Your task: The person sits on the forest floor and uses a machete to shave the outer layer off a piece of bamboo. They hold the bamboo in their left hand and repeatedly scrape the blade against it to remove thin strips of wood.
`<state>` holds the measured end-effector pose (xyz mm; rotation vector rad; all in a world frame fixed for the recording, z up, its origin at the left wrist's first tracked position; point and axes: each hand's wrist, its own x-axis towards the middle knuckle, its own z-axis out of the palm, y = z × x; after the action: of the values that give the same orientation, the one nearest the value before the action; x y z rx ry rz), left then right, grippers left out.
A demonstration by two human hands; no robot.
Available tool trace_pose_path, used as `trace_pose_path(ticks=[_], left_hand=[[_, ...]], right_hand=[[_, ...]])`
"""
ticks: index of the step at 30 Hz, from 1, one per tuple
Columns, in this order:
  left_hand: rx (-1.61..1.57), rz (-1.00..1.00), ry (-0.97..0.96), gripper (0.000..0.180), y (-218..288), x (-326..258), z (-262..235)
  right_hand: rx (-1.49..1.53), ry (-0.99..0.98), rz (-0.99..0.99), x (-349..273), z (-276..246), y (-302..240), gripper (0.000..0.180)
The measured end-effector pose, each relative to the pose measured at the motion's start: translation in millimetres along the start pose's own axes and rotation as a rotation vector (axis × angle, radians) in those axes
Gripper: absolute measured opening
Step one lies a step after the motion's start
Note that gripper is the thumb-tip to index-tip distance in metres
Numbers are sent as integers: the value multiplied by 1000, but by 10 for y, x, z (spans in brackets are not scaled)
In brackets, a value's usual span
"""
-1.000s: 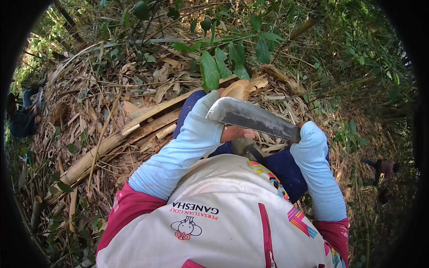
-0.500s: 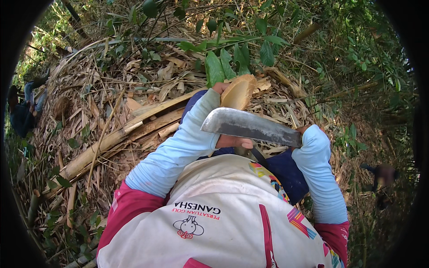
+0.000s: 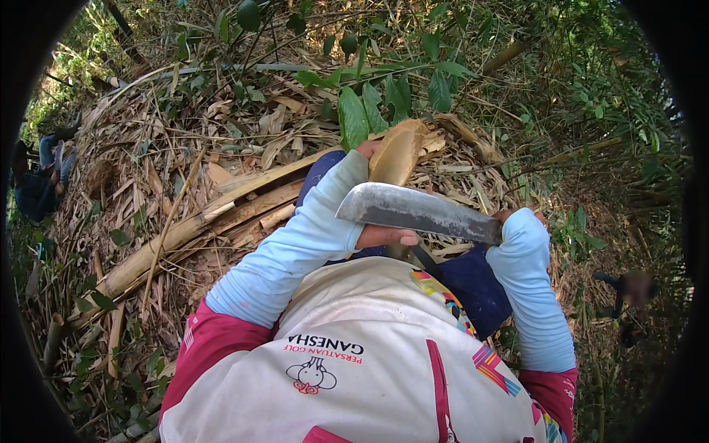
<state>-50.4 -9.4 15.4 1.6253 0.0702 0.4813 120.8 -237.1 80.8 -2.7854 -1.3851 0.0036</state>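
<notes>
My left hand (image 3: 379,236) is closed around a tan piece of cut bamboo (image 3: 399,153), its slanting oval face turned up. Fingertips show at the piece's left edge, while the thumb points right beneath the blade. In my closed right hand (image 3: 515,227) is the handle of a machete (image 3: 421,210), mostly hidden by the fingers and sleeve. Its broad grey blade lies across in front of me, tip to the left, over the lower part of the bamboo piece. Whether the edge touches the bamboo, I cannot tell.
Long bamboo poles (image 3: 173,238) lie slantwise at the left on dry leaf litter (image 3: 133,184). Large green leaves (image 3: 354,114) hang just beyond the bamboo piece. Another person (image 3: 40,177) is at the far left. A dark blurred shape (image 3: 635,289) shows at the right.
The machete and my right hand have shifted slightly right and down. The bamboo piece has moved a little, with its oval face tipped more into view. Both holds are unchanged.
</notes>
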Motion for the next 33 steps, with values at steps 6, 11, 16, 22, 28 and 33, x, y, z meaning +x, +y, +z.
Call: trace_pose_path(ticks=[6,11,16,22,28,33], left_hand=[[-35,-59,62,107,100,-19,56],[-196,-165,100,97,160,-32,146],[-217,-104,96,84,109,-32,200],[-179,-61,113,83,94,-3,253],[-105,-42,133,71,142,21,276],[-245,-45,183,59,44,46,356]], right_hand=[[-51,-59,48,16,-14,32,29],[-38,35,23,-5,57,90,26],[-41,-23,106,27,71,141,23],[-36,28,155,-19,310,397,23],[-57,-53,199,8,383,490,24],[41,-2,140,78,67,218,23]])
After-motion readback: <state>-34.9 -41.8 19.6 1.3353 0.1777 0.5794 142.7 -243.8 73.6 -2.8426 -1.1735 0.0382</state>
